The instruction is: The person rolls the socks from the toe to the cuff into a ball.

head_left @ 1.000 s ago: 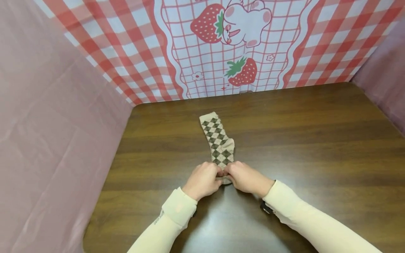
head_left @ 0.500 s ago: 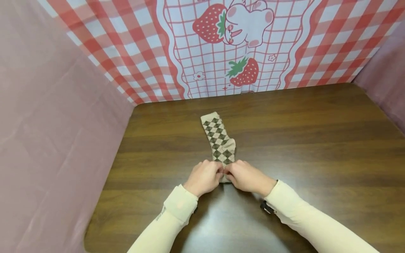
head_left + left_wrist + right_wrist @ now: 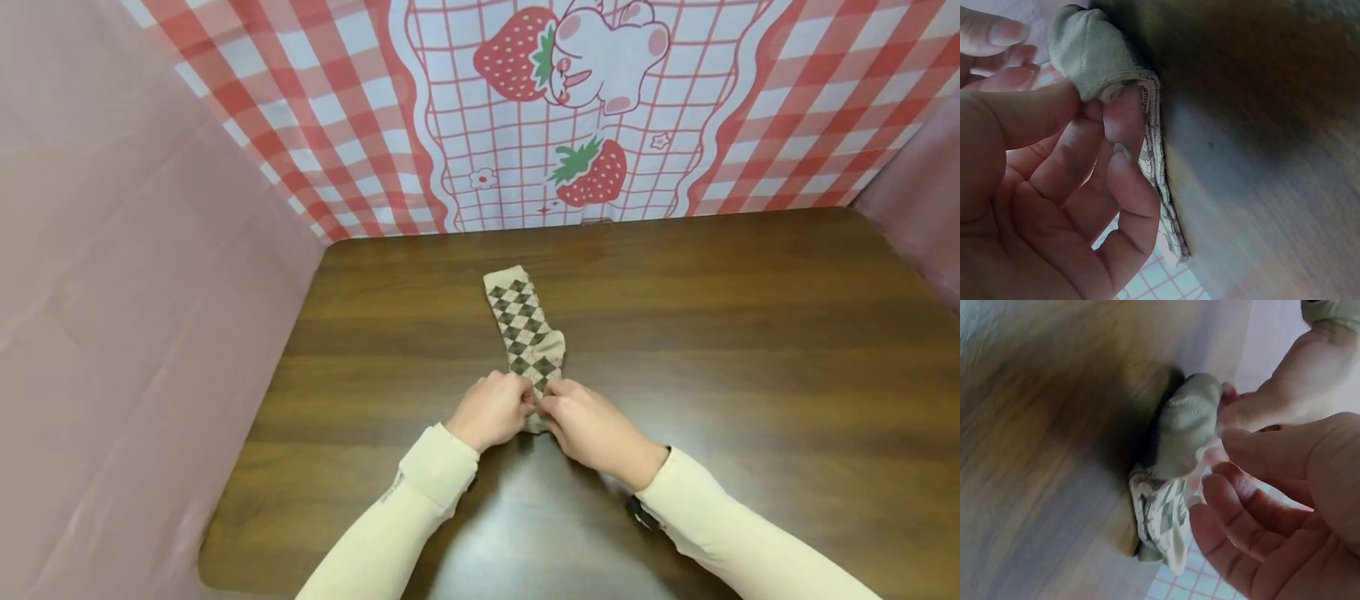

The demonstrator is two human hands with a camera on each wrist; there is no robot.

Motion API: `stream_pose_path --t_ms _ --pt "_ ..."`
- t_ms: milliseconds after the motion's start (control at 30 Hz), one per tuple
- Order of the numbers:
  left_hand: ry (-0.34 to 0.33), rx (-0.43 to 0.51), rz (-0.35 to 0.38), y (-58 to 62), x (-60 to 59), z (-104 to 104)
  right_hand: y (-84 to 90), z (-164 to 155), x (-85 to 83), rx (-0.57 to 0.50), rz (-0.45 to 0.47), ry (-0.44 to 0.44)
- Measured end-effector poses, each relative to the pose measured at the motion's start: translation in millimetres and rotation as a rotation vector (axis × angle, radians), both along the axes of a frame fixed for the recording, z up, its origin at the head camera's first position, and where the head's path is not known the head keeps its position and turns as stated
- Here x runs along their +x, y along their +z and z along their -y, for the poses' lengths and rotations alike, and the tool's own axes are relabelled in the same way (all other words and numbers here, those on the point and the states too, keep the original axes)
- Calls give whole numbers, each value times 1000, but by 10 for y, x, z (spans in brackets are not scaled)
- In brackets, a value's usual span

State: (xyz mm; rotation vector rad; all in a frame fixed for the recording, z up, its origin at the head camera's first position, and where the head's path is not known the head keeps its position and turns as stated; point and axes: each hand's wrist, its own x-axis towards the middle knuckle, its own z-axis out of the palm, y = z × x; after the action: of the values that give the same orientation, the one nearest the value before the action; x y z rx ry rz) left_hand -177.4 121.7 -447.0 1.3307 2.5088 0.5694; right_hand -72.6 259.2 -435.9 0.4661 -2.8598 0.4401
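Dark wood tabletop (image 3: 750,333) under my left hand (image 3: 491,410) and right hand (image 3: 592,429), fingers (image 3: 1124,119) of both pinching the near toe end of the argyle sock (image 3: 525,329), lying flat; soft, light, limp fabric, best gripped at its edges.

One head view from above, two wrist views up close.
Head camera looks forward and down over the dark wooden counter (image 3: 750,333); both wrist cameras sit low beside the beige argyle knitted sock (image 3: 527,329), which all three views share.
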Motion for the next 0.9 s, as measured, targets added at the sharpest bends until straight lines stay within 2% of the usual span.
stream_pose_path --t_ms 167,400,567,667,767,900 --pt "9 -29 6 -4 3 -87 -25 20 37 8 -53 10" --pt "48 -78 -61 -14 -1 -44 -134 105 -74 12 -51 37" --pt "52 -62 -86 -59 20 -15 -174 101 -104 19 -40 42" --pt "66 -17 -93 -100 29 13 -189 83 -111 24 -43 38" --pt "62 53 -151 -114 47 52 -200 58 -125 31 -53 29" --pt "38 131 -298 -70 84 108 -200 22 -166 50 -55 17"
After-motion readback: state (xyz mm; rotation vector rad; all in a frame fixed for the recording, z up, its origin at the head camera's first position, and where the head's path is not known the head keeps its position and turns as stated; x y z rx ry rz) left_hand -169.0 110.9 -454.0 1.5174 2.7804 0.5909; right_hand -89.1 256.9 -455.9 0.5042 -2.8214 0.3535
